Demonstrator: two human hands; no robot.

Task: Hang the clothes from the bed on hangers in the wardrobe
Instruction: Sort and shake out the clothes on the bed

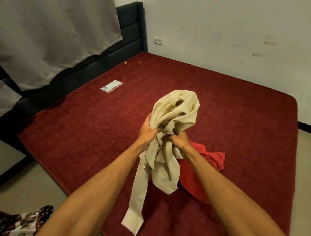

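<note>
- Shirt (176, 110), cream and bunched, hangs above the near middle of the bed (79, 132), one sleeve dangling.
- We hold it with left grip (148, 131) and right grip (180, 141), both clenched on the cloth.
- We see a red garment (202, 173) on the bed, near right.

Soft matt cloth on a quilted bed.
The cream cloth shirt (174, 118) is thin, matt and heavily creased; the red cloth garment (211, 159) to its near right looks soft and crumpled. The dark red mattress (97, 133) has a stitched, textured fabric face. The far-left dark padded headboard (131, 33) shows a faint sheen. The small clear plastic packet (112, 86) is glossy. The grey cloth curtain (48, 33) hangs smooth.
</note>
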